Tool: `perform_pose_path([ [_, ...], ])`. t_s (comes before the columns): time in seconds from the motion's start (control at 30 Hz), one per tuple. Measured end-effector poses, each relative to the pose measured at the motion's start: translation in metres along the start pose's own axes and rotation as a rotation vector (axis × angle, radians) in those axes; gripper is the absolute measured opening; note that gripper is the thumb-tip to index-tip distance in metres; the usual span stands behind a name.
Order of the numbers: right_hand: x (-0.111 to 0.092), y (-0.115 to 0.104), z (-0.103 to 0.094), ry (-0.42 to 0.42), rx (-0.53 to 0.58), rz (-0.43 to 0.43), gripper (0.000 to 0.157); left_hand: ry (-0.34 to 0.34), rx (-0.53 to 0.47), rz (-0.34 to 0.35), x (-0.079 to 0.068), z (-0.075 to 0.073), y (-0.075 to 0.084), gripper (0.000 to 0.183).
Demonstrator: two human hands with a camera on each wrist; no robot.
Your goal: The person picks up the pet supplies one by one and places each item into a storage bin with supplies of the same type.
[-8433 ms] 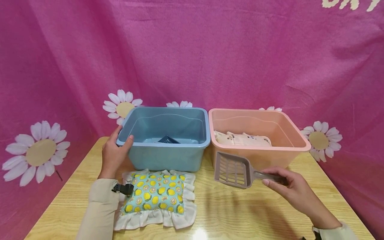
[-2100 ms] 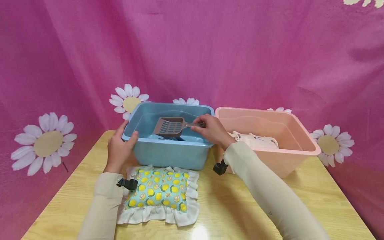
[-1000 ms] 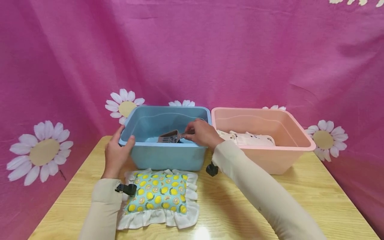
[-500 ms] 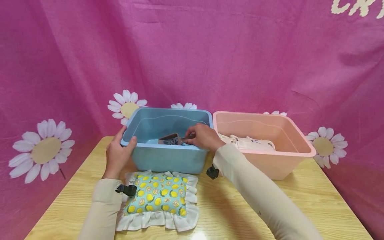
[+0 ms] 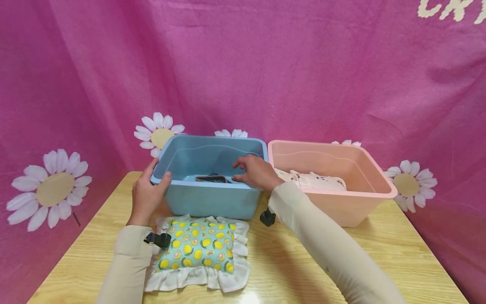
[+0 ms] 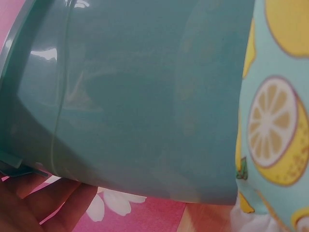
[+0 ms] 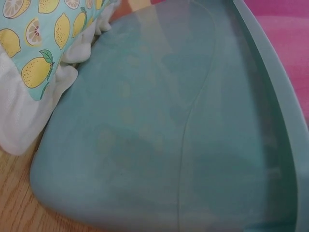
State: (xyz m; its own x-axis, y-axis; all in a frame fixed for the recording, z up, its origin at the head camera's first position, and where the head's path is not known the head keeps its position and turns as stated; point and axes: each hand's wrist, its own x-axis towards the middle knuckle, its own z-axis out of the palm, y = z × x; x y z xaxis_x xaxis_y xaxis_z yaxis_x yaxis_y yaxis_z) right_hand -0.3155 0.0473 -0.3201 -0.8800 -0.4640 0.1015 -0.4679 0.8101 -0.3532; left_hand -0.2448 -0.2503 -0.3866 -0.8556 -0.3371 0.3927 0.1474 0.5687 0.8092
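Note:
My left hand [image 5: 147,196] holds the near left corner of a blue plastic bin [image 5: 212,200], thumb at the front rim and fingers along the left side. In the left wrist view, its fingers [image 6: 58,200] show at the bin's edge. Over the bin's right part is my right hand [image 5: 258,171], thumb and fingers spread apart with nothing between them. A brown slotted litter scoop [image 5: 210,179] lies low in the bin, mostly hidden by the front wall. A dark object shows just behind it. The right wrist view shows only the bin's outer wall [image 7: 145,121] and the cushion, no hand.
A lemon-print cushion [image 5: 199,247] with white ruffles lies on the wooden table [image 5: 296,270] before the blue bin. Right beside that bin stands a pink bin [image 5: 341,207] holding a cream printed cloth item [image 5: 317,182]. A pink flowered curtain [image 5: 243,63] hangs behind.
The scoop, held by the right hand over the table at first, was carried left and lowered into the blue bin. Now the right fingers have let it go. The left hand stayed at the corner.

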Motion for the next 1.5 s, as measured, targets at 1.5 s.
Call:
perform_pose_path([
  [1.5,-0.049,-0.017,-0.027,0.182,0.478,-0.2,0.03,0.037,0.025,-0.007,0.002,0.0,0.002,0.061],
])
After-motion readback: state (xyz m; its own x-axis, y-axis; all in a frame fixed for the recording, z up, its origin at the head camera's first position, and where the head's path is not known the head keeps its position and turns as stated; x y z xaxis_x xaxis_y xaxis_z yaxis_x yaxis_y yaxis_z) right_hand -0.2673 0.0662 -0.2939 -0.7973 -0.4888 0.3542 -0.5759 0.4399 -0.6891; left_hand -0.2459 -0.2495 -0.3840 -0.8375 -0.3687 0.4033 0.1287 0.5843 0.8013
